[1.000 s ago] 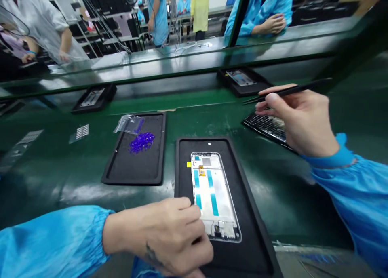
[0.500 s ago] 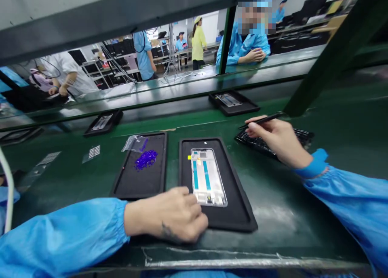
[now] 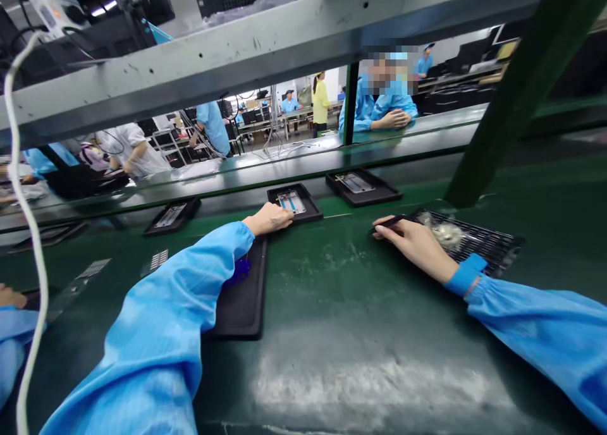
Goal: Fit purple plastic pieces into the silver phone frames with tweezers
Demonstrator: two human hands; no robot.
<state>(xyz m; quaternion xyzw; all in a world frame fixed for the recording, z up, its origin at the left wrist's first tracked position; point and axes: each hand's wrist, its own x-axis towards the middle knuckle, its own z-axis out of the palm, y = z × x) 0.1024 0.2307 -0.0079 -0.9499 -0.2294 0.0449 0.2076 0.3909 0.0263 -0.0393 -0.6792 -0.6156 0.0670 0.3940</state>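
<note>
My left hand reaches far forward, its fingertips on the near edge of a black tray. A white phone frame with blue strips lies in that tray. My right hand grips black tweezers and rests beside a black grid rack holding a whitish clump. My left sleeve covers most of a second black tray, and only a few blue pieces show beside it.
The green conveyor belt runs under everything, with black trays farther along it. A green post rises at right. A white cable hangs at left, near another person's hand. A co-worker sits beyond the glass.
The tray with the phone frame has moved from close to me to the far side of the belt, along with my left hand. The view has tilted upward, and my right hand sits lower.
</note>
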